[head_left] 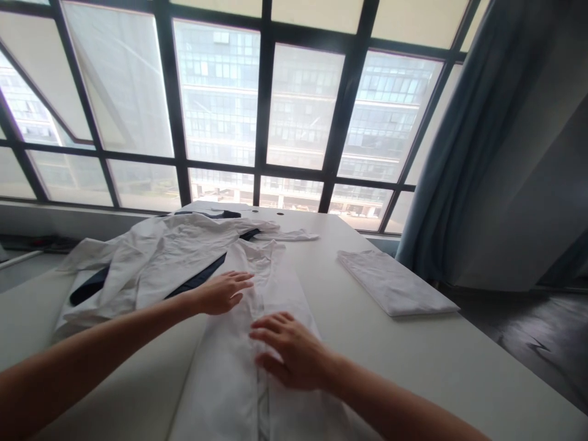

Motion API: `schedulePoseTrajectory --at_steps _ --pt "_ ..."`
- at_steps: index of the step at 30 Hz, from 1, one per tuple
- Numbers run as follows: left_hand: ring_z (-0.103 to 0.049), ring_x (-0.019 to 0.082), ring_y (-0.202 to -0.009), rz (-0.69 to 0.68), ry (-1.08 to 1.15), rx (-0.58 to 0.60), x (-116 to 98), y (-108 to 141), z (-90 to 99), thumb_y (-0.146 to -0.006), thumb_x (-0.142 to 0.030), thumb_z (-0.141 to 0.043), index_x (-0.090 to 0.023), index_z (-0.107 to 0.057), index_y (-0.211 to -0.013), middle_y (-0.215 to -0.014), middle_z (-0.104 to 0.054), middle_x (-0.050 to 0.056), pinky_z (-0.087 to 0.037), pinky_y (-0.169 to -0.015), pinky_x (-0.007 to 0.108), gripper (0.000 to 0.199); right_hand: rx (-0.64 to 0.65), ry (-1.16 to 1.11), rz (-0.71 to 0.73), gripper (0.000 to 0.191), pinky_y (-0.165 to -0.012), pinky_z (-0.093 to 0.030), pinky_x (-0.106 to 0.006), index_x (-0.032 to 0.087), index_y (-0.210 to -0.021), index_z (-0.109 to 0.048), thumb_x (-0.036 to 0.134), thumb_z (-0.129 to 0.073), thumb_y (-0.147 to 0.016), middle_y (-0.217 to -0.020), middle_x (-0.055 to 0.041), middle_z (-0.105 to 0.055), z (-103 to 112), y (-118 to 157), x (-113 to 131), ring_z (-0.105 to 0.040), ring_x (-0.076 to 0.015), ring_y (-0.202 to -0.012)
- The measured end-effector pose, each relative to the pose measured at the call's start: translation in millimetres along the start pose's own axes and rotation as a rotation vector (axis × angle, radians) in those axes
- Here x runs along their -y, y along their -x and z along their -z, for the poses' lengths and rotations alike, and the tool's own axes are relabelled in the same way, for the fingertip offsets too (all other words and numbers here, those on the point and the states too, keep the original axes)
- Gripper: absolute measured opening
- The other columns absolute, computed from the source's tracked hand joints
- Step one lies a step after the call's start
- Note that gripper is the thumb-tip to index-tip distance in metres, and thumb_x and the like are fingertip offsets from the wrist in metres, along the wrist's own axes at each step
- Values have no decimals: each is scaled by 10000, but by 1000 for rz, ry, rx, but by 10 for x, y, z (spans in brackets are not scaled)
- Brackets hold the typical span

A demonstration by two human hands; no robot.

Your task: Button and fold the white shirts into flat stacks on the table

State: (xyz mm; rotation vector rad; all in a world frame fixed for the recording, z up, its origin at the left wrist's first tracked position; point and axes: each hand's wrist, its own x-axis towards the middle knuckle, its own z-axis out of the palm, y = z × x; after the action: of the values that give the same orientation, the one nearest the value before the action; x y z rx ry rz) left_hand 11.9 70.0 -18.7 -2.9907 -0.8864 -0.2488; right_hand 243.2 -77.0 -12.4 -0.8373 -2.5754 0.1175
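The left hand (220, 293) is resting open at the upper edge of a long white shirt (225, 383), its fingers spread and pointing toward 2 o'clock. The right hand (289, 352) is lying open on the same shirt, nearer the camera, with its fingers gently curved over the central placket (263, 398). Neither hand is gripping the cloth, and the flat palms are spreading their pressure rather than bunching the fabric. The shirt is stretching along the counter (404, 361) toward 12 o'clock, with its far end narrowing near a crumpled white garment (151, 263). That garment is lying at 10 o'clock over a dark navy cloth (197, 275). A neatly folded white garment (395, 282) is sitting apart at 2 o'clock. Beyond the counter, a large gridded window (261, 104) is filling the view, and a blue-grey curtain (441, 153) is hanging at 2 o'clock.
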Motion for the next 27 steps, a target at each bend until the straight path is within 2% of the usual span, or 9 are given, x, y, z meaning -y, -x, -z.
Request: schedulePoseTrajectory --at_steps 2,4,8,12,16,19,21,24,27 --pt "-474 242 -1323 43 31 18 -27 392 96 -848 -105 -470 -198 -614 -1276 -1448 -510 89 -367 -1109 388 461 -46 54 -126 280 -995 -416 -398 172 -1155 -634 209 -510 -908 -1201 -109 -659 93 65 -240 -589 -231 -1105" --pt "-524 237 -1270 77 70 28 -82 671 178 -788 -36 -462 -200 -641 -1233 -1390 -563 84 -411 -1074 366 507 -39 138 -314 342 -977 -430 -412 157 -1111 -656 67 -506 -817 -1168 -121 -667 185 157 -494 -600 -241 -1076" --pt "-514 253 -1282 93 143 106 -276 941 351 -748 -42 -502 -208 -604 -1294 -1391 -560 90 -407 -1085 389 580 91 167 -514 509 -1000 -441 -407 126 -1210 -630 5 -485 -736 -1206 -147 -640 308 354 -784 -584 -263 -1135" --pt "-340 304 -1419 -33 256 292 -495 1020 513 -711 -147 -646 -249 -512 -1400 -1543 -378 92 -309 -1149 463 709 207 3 -523 643 -1108 -368 -390 176 -1396 -520 85 -562 -761 -1457 -139 -468 423 449 -690 -469 -261 -1319" --pt "-232 367 -1451 -167 322 407 -661 1005 531 -606 -188 -763 -281 -459 -1444 -1574 -308 94 -131 -1166 586 896 363 -113 -519 806 -1158 -260 -500 297 -1397 -537 191 -768 -632 -1577 -99 -303 557 410 -472 -275 -348 -1440" --pt "-366 320 -1401 -223 460 349 -714 955 516 -704 -151 -671 -299 -596 -1322 -1488 -466 59 -150 -1175 551 640 360 -225 -397 487 -1181 -124 -542 294 -1130 -736 278 -796 -647 -1483 -87 -465 620 325 -338 -307 -345 -1427" --pt "-497 283 -1310 -199 634 267 -701 938 535 -815 -197 -591 -254 -679 -1212 -1352 -608 71 -296 -1145 459 411 288 -334 -332 259 -1185 -103 -521 251 -972 -780 344 -748 -733 -1293 -98 -636 645 277 -278 -469 -302 -1329" --pt "-645 287 -1083 -46 893 199 -626 966 580 -888 -397 -557 -158 -719 -1113 -1138 -716 119 -493 -949 357 366 187 -525 -342 375 -1120 -297 -464 177 -896 -768 526 -656 -813 -1004 -112 -738 659 255 -250 -656 -254 -1061" --pt "-664 286 -901 230 1072 109 -532 1002 564 -759 -594 -655 -132 -734 -928 -934 -739 105 -530 -789 338 498 131 -704 -477 619 -790 -518 -363 129 -782 -725 735 -611 -729 -812 -118 -715 607 277 -303 -668 -236 -795"
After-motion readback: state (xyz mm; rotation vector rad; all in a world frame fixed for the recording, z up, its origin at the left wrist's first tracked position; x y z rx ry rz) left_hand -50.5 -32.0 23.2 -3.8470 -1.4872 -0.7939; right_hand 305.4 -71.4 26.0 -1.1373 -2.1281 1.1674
